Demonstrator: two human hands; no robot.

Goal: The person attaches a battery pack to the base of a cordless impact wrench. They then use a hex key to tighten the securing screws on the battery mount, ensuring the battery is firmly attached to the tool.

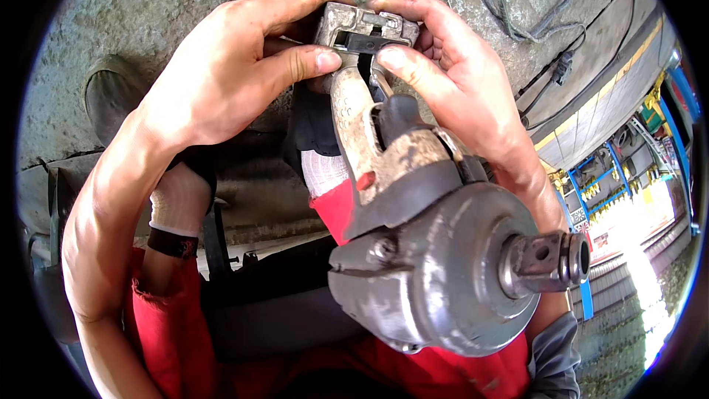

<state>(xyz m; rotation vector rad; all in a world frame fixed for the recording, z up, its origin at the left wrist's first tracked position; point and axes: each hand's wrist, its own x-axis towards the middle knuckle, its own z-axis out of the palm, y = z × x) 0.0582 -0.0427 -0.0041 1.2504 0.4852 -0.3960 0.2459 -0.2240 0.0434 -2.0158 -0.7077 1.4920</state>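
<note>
A worn cordless impact wrench (436,266) points its square drive toward me at the right, its dark grey head nearest. The scuffed beige handle runs away from me to a blocky base (399,29) with a dark slot across it; whether a battery sits there I cannot tell. My left hand (229,59) is closed on the base's left side, thumb pressed beside the handle. On the opposite side my right hand (458,74) grips the base, thumb at the dark slot and fingers curled behind. The undersides of the base and some fingertips are hidden.
Rough concrete floor (192,0) lies beyond my hands. A coiled grey cable (502,15) and a black plug (563,68) rest at the upper right. My shoes and red trousers (173,332) are below. Blue shelving (617,170) stands at the far right.
</note>
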